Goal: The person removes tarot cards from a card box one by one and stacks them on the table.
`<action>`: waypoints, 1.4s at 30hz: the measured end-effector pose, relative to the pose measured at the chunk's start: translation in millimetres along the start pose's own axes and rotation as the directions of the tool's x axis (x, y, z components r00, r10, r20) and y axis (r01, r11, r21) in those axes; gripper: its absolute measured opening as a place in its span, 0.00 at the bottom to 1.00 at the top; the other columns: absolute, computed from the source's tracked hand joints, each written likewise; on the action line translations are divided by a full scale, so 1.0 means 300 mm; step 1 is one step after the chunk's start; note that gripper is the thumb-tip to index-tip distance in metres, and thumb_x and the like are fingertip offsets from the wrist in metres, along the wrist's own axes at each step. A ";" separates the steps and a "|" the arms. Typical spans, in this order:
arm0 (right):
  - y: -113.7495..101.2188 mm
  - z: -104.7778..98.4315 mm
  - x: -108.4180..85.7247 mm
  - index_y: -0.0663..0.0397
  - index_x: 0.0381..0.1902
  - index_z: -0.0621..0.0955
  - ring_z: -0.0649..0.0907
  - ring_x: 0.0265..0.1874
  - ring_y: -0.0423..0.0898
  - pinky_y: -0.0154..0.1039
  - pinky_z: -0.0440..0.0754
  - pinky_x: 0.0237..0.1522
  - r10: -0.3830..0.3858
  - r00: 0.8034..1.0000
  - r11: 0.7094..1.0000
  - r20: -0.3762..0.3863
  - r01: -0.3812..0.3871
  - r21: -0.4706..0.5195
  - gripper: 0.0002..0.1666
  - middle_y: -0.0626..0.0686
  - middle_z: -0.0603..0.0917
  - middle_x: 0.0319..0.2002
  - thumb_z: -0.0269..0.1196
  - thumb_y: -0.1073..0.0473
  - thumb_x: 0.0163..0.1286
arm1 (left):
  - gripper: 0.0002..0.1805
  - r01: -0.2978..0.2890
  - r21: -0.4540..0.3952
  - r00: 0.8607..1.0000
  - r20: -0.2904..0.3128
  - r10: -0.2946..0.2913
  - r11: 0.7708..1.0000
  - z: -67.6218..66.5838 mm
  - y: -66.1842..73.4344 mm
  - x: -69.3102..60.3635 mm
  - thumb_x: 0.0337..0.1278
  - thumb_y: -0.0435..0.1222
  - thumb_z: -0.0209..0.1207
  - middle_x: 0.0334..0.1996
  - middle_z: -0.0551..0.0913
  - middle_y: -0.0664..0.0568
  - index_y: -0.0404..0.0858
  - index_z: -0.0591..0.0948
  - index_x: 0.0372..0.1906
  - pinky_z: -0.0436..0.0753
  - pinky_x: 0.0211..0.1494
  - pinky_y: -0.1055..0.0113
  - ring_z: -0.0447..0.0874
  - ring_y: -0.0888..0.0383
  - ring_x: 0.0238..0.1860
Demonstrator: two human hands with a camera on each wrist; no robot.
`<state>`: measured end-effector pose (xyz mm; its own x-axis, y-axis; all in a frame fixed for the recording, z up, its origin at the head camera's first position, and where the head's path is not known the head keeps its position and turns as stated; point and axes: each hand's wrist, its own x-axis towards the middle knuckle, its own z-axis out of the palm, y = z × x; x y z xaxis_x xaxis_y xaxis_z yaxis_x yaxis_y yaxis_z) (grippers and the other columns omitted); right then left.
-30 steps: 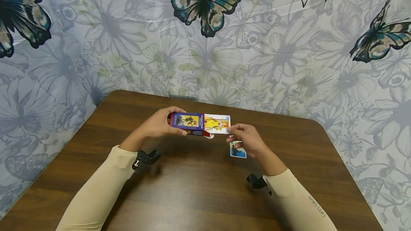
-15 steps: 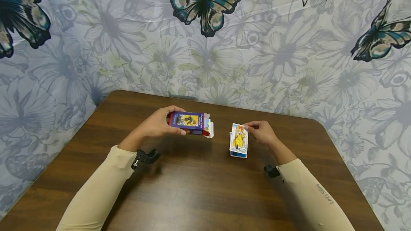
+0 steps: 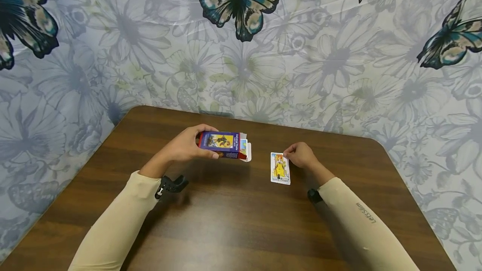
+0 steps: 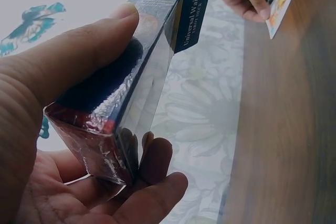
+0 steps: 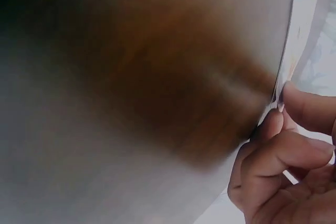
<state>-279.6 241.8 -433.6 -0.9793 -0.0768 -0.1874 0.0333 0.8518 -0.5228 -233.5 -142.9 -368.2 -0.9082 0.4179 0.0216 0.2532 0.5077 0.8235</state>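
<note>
My left hand (image 3: 185,145) grips a blue and red tarot card box (image 3: 222,144) above the table, thumb on one side and fingers on the other. The box lies sideways with its flap end to the right, and part of a card shows in that opening. In the left wrist view, "Universal Waite" is printed on the box's flap (image 4: 193,19). My right hand (image 3: 301,155) pinches the upper right corner of a tarot card (image 3: 280,169) with a yellow figure. That card covers the blue card that lay there. The right wrist view shows thumb and finger on the card's edge (image 5: 286,61).
A brown wooden table (image 3: 226,221) with rounded far corners spreads under both hands. Behind it hangs a floral cloth (image 3: 150,53) with butterflies. Each wrist wears a black strap mount, such as the left mount (image 3: 171,185).
My right hand drew the yellow-figure card out of the box, turned it upright and brought it down over the blue card. My left hand and the box stayed nearly still.
</note>
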 end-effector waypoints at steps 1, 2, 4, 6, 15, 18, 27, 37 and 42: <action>-0.005 0.001 0.000 0.58 0.38 0.86 0.78 0.33 0.47 0.37 0.74 0.34 0.002 1.000 1.000 -0.002 -0.002 -0.014 0.10 0.56 0.86 0.38 0.60 0.58 0.70 | 0.42 0.000 0.001 1.000 0.000 0.000 1.000 0.000 0.001 0.000 0.39 0.46 0.78 0.52 0.80 0.46 0.43 0.73 0.63 0.81 0.51 0.60 0.80 0.51 0.49; -0.010 0.002 -0.001 0.58 0.37 0.85 0.78 0.33 0.47 0.37 0.74 0.34 0.004 1.000 1.000 -0.004 -0.004 -0.025 0.10 0.56 0.85 0.38 0.60 0.59 0.69 | 0.41 0.001 0.001 1.000 -0.001 -0.001 1.000 -0.001 0.001 0.001 0.39 0.46 0.78 0.52 0.80 0.46 0.43 0.73 0.63 0.81 0.51 0.60 0.80 0.50 0.49; -0.021 0.002 -0.003 0.58 0.36 0.85 0.79 0.32 0.47 0.38 0.75 0.35 0.003 1.000 0.999 -0.012 -0.003 -0.047 0.09 0.55 0.85 0.36 0.61 0.59 0.67 | 0.41 0.001 0.003 1.000 -0.003 -0.001 1.000 -0.001 0.002 0.002 0.39 0.46 0.78 0.52 0.80 0.46 0.43 0.73 0.63 0.80 0.51 0.60 0.79 0.50 0.49; -0.034 0.000 -0.008 0.57 0.36 0.84 0.79 0.31 0.46 0.37 0.75 0.35 -0.008 1.000 0.998 -0.022 0.006 -0.060 0.08 0.54 0.84 0.34 0.61 0.59 0.66 | 0.41 0.003 0.002 1.000 -0.004 -0.003 1.000 -0.001 0.001 0.001 0.39 0.46 0.78 0.52 0.80 0.46 0.43 0.73 0.63 0.80 0.52 0.60 0.79 0.50 0.49; -0.224 -0.013 -0.106 0.59 0.43 0.81 0.68 0.18 0.39 0.33 0.66 0.19 -0.224 0.974 0.848 0.027 0.182 0.498 0.14 0.51 0.78 0.28 0.58 0.53 0.74 | 0.41 -0.003 -0.045 1.000 0.000 0.003 0.999 0.000 -0.002 -0.002 0.40 0.46 0.78 0.52 0.79 0.45 0.44 0.73 0.63 0.80 0.51 0.61 0.79 0.50 0.50; -0.310 -0.009 -0.166 0.60 0.38 0.78 0.64 0.16 0.38 0.32 0.60 0.16 -0.246 0.961 0.727 0.126 0.097 0.680 0.16 0.47 0.74 0.25 0.58 0.50 0.74 | 0.41 -0.007 -0.058 1.000 -0.003 0.007 0.998 0.000 0.000 -0.002 0.40 0.45 0.78 0.53 0.79 0.45 0.44 0.73 0.63 0.81 0.51 0.61 0.79 0.49 0.50; -0.387 0.075 -0.222 0.59 0.34 0.80 0.63 0.15 0.40 0.33 0.57 0.15 -0.182 0.962 0.756 0.202 0.005 0.654 0.18 0.50 0.77 0.23 0.59 0.49 0.73 | 0.40 -0.007 -0.071 1.000 -0.007 0.006 0.997 0.009 0.004 -0.003 0.40 0.45 0.78 0.53 0.79 0.45 0.45 0.73 0.62 0.81 0.50 0.61 0.79 0.49 0.51; -0.358 0.058 -0.224 0.57 0.28 0.78 0.61 0.15 0.39 0.33 0.57 0.16 -0.155 0.975 0.735 0.158 0.007 0.678 0.16 0.46 0.70 0.19 0.62 0.51 0.71 | 0.41 -0.011 -0.053 1.000 -0.023 0.010 0.999 0.006 0.003 -0.004 0.39 0.46 0.78 0.53 0.79 0.46 0.45 0.73 0.63 0.81 0.51 0.61 0.79 0.50 0.50; -0.338 0.052 -0.223 0.58 0.29 0.77 0.63 0.16 0.39 0.32 0.59 0.15 -0.169 0.968 0.733 0.188 -0.004 0.680 0.17 0.46 0.71 0.20 0.62 0.50 0.71 | 0.42 -0.015 -0.038 1.000 -0.015 0.014 0.999 0.007 -0.001 -0.003 0.39 0.47 0.78 0.53 0.79 0.45 0.44 0.73 0.63 0.81 0.52 0.60 0.79 0.50 0.50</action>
<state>-214.3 152.5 -381.0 -0.9157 -0.3151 -0.2492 0.1641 0.2727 -0.9480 -232.1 -141.9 -369.6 -0.9095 0.4136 0.0417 0.2538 0.4728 0.8438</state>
